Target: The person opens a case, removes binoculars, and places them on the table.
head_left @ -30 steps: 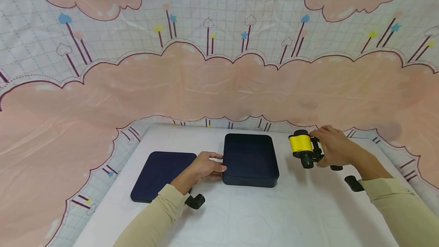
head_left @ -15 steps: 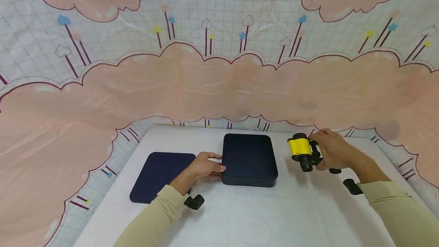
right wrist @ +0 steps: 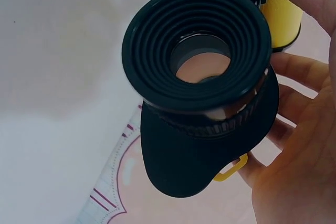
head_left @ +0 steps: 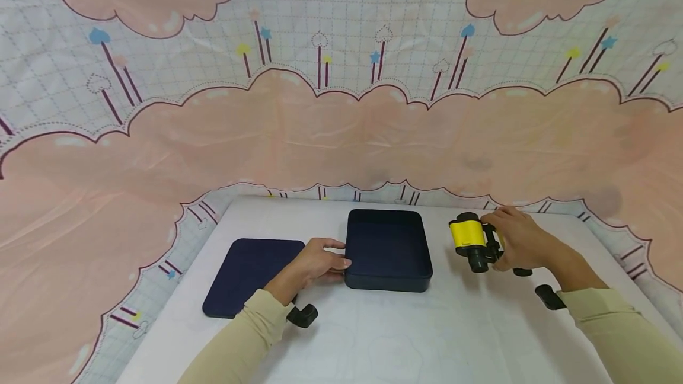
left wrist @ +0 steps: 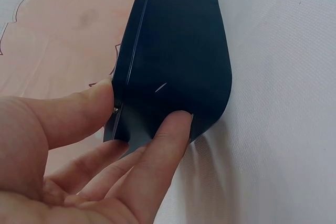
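Observation:
My left hand (head_left: 318,259) holds the left side of a dark navy open box (head_left: 388,283). In the left wrist view, thumb and fingers (left wrist: 173,135) lie against the box's rim and wall. Well to the right, my right hand (head_left: 520,239) grips yellow and black binoculars (head_left: 469,234) from above, raised over the white table with a shadow beneath them. The right wrist view shows a black eyepiece (right wrist: 197,48) close up, the fingers around the far barrel. That barrel is mostly hidden behind the hand in the head view.
A flat navy lid (head_left: 251,277) lies left of the box, partly under my left forearm. Black wrist-camera mounts (head_left: 303,316) hang by both cuffs. A patterned cloth (head_left: 341,135) rises behind the white table (head_left: 405,342).
The binoculars in my right hand have dropped slightly lower in the head view. My left hand stays on the box, and the view shifts a little.

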